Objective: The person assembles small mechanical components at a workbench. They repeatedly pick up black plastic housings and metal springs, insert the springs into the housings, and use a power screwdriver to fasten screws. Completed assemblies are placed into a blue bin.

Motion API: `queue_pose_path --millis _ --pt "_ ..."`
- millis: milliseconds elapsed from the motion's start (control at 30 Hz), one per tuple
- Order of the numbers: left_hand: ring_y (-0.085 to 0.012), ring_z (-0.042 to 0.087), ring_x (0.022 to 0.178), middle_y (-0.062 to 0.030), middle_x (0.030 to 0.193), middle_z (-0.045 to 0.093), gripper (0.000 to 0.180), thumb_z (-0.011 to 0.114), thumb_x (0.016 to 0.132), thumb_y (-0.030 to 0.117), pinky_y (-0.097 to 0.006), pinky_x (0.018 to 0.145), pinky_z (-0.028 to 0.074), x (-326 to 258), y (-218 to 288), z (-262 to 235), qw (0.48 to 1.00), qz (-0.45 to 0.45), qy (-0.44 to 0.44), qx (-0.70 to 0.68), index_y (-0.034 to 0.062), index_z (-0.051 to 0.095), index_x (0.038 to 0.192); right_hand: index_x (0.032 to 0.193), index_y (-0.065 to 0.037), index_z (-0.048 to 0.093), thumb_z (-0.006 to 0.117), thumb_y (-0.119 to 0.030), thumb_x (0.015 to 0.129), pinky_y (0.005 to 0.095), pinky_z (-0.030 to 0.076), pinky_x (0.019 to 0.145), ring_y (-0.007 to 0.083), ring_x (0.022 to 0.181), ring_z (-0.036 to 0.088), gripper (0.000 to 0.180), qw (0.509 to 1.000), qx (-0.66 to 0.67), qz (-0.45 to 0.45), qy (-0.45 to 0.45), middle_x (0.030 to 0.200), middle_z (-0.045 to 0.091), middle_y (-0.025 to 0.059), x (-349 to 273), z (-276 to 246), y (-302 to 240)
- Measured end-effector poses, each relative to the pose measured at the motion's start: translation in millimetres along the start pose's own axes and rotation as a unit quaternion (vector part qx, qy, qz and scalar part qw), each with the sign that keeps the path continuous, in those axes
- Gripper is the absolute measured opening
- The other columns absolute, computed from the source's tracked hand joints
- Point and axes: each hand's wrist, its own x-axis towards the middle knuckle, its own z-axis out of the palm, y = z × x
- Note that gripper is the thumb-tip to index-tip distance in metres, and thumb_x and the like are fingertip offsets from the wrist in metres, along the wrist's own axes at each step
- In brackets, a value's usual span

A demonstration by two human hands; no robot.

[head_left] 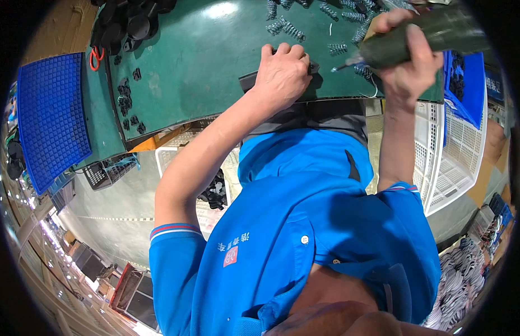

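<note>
Black part [305,73] under left hand [282,73] sits at bench edge [215,115].

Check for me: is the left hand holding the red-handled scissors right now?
No, the left hand presses a dark part on the green mat, while the red-handled scissors lie apart near the mat's left edge.

Green table mat [204,67], blue studded tray [50,117], white crate [456,162]

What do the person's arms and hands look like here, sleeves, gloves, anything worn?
Both hands, left hand and right hand, are bare, no gloves, and so are the forearms. Short blue polo sleeves end above the elbows, each cuff trimmed with thin red and white stripes. No watch or rings visible.
</note>
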Motion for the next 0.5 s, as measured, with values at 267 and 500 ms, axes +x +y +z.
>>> queue_pose_path --millis 267,500 --pt "-0.0235 0.056 0.097 -0.0038 0.095 0.058 0.028 0.073 0.075 0.028 -0.042 0.081 0.039 -4.5 -0.2 0.0 1.0 -0.024 -0.001 0.013 0.0087 0.066 0.094 0.126 0.004 0.05 0.072 -0.022 0.078 0.0262 0.047 0.067 0.0142 0.075 0.06 0.059 0.992 -0.119 -0.027 -0.006 0.085 0.063 0.0079 -10.4 34.7 27.3" --pt "-0.0238 0.056 0.096 -0.0042 0.093 0.058 0.026 0.073 0.075 0.027 -0.042 0.08 0.039 -3.9 0.6 -0.8 1.0 -0.024 0.006 0.007 0.0087 0.065 0.092 0.132 0.003 0.044 0.072 -0.012 0.077 0.0278 0.051 0.073 0.0164 0.081 0.061 0.064 0.996 -0.026 -0.013 0.089 0.099 0.06 0.0084 -19.5 46.3 47.5"
